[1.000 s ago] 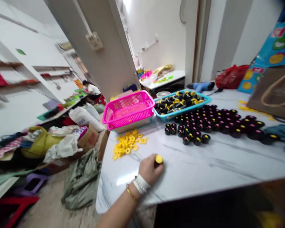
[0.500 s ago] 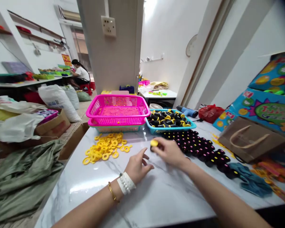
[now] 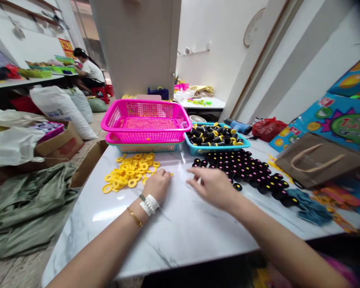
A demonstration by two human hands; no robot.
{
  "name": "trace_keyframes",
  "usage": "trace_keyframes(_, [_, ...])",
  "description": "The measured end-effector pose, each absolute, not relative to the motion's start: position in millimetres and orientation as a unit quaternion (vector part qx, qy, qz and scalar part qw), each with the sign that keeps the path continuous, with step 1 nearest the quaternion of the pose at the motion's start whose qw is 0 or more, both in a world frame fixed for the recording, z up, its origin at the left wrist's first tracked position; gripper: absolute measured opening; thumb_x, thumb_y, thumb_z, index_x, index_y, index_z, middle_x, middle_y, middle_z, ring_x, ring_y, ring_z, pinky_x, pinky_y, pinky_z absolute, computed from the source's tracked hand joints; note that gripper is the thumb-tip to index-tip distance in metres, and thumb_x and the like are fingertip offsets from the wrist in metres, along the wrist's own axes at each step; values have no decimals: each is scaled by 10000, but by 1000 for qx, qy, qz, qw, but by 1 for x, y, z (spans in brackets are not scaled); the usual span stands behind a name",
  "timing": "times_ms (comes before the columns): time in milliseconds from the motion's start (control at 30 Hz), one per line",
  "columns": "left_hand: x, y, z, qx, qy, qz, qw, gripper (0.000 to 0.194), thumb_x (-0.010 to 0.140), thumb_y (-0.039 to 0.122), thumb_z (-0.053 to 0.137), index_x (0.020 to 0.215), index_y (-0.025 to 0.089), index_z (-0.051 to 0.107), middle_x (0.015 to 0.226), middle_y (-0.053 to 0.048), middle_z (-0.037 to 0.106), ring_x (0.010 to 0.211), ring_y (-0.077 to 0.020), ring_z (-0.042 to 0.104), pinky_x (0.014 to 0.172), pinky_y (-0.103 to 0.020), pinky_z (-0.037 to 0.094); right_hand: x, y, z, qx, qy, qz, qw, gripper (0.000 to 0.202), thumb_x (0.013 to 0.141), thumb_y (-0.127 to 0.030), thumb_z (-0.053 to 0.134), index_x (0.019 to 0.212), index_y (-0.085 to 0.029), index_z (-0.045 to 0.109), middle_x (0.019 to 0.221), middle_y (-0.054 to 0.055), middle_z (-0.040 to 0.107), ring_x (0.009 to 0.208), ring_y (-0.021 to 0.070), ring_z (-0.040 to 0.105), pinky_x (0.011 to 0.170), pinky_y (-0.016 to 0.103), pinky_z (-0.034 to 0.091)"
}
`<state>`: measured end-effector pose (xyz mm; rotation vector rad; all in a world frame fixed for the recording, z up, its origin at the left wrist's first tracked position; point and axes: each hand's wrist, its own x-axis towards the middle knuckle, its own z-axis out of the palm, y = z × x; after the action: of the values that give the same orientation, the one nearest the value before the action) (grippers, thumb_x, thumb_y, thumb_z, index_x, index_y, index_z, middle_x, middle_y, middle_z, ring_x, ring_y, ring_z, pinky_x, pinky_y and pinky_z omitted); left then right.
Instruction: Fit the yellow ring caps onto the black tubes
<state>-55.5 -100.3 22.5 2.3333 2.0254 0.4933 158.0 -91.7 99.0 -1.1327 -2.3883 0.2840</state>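
Observation:
My left hand [image 3: 158, 185] is closed at the right edge of a pile of yellow rings [image 3: 129, 172]; a bit of yellow shows by its fingertips, but what it grips is mostly hidden. To its right, my right hand [image 3: 211, 186] hovers over the white marbled table [image 3: 180, 236] with fingers apart and nothing between them. Beyond and right of it stand rows of black cylinders [image 3: 243, 166] with pink and yellow dots on top. A blue basket [image 3: 219, 150] behind them holds black pieces with yellow parts.
Stacked pink baskets [image 3: 147, 136] stand behind the rings. On the right are a brown paper bag [image 3: 321, 160], a red plastic bag [image 3: 268, 129] and a teal cloth [image 3: 309, 206]. A seated person [image 3: 91, 72] is at a far table. Cardboard boxes and sacks lie on the left.
My left hand has moved left to the rings and closed. My right hand no longer holds the yellow-topped piece and has opened. The view has tilted downward.

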Motion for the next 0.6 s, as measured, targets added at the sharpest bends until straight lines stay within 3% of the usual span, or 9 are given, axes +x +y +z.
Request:
trace_keyframes(67, [-41,-113,25,763,613,198,58,211,893,161,494,1038,170,647,914,-78,671,814,-198,639,735,-296,484,158,-125,75,-406,-860,162,263,358,881,-337,609,1210,-194,619,1005,81,708,702,168,656,702,303,510])
trace_keyframes(167, [-15,-137,30,743,541,321,229,169,838,160,563,991,178,634,827,-19,689,695,-131,625,673,-228,478,167,-147,48,-435,-785,293,331,424,876,-333,606,1266,-179,553,1082,109,670,694,153,649,607,269,517])
trace_keyframes(233, [0,-149,30,717,495,365,328,99,844,212,558,900,179,634,755,2,679,614,-111,602,609,-212,465,178,-153,37,-450,-716,409,344,391,890,-364,582,1235,-184,553,895,66,690,604,143,627,492,233,484])
trace_keyframes(333, [10,-147,25,686,482,366,403,230,914,345,467,920,180,628,649,16,640,485,-103,551,512,-218,436,196,-160,25,-480,-638,488,353,292,901,-362,552,1142,-199,582,577,-36,583,407,104,508,380,193,404])
trace_keyframes(400, [10,-129,20,670,526,376,364,270,899,409,497,959,173,612,668,10,635,492,-110,551,513,-228,441,207,-165,19,-505,-630,452,378,211,891,-337,553,1026,-194,629,629,-20,583,409,89,503,371,184,396])
trace_keyframes(467, [7,-103,17,671,579,383,261,276,822,394,619,975,165,600,797,-18,656,586,-121,581,597,-248,475,214,-170,14,-513,-633,435,383,200,885,-335,551,930,-180,668,767,25,606,470,93,555,385,189,427])
trace_keyframes(600, [10,-52,14,682,618,360,156,417,697,345,753,1033,163,587,957,-53,636,713,-155,595,735,-302,486,221,-177,12,-491,-620,508,341,251,891,-340,538,968,-168,705,820,40,600,495,93,579,426,201,476])
